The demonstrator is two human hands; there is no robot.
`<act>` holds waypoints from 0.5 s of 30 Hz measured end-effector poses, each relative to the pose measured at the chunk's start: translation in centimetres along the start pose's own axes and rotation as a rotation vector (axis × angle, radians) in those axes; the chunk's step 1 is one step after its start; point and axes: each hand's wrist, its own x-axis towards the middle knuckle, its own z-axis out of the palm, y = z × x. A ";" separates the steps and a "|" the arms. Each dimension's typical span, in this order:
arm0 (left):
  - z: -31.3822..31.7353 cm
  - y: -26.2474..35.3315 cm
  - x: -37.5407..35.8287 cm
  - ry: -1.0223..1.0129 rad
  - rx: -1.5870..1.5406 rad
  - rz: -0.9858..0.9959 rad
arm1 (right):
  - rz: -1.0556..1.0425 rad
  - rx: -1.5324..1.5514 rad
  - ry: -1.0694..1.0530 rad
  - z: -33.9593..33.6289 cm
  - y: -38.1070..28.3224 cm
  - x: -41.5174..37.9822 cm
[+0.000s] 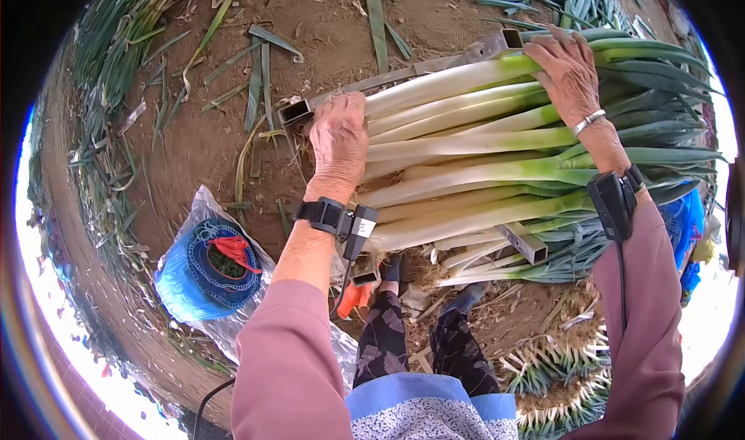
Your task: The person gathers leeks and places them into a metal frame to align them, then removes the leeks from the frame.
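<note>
Nearest, patterned trousers point(462, 347) are partly covered by an apron point(431, 389). Just beyond, a thick layer of leeks point(473, 176) is borne on a metal frame point(487, 48), white ends to the left, green to the right. A blue roll point(177, 281) is set on a silver sheet to the left. At the far side, the left hand point(339, 133) is laid by the white ends, and the right hand point(565, 71) is bent over the green part; whether either is clamped cannot be told. Beyond the frame, soil is strewn with loose leaves point(376, 25).

leeks point(466, 144): smooth | frame point(528, 244): dull metal | sleeves point(289, 355): matt cloth
</note>
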 end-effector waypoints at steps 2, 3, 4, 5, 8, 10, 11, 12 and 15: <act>-0.1 -0.1 -0.2 0.015 -0.010 0.030 | -0.010 0.000 0.006 0.2 0.1 0.0; 0.0 -0.1 -0.2 0.031 -0.010 0.034 | -0.010 0.001 0.037 0.4 0.0 0.0; -0.1 -0.2 -0.2 0.031 -0.013 0.033 | -0.011 -0.001 0.034 0.6 -0.1 0.1; -0.2 -0.4 -0.3 0.047 -0.016 0.067 | 0.004 -0.007 0.020 0.7 -0.3 0.2; 0.7 -0.4 -0.1 0.030 0.020 0.061 | -0.004 -0.010 -0.077 0.8 0.3 0.1; 0.5 -0.4 0.0 -0.006 -0.003 0.043 | -0.046 0.134 -0.104 0.3 1.4 0.7; 0.4 -0.4 0.0 0.001 -0.020 0.049 | -0.042 0.115 -0.109 0.1 2.0 0.8; 0.2 -0.4 0.0 -0.023 -0.028 0.047 | -0.050 0.143 -0.100 -0.1 2.5 1.0; -0.4 -0.5 -0.3 -0.032 -0.107 0.059 | -0.080 0.126 -0.128 -1.5 3.8 1.0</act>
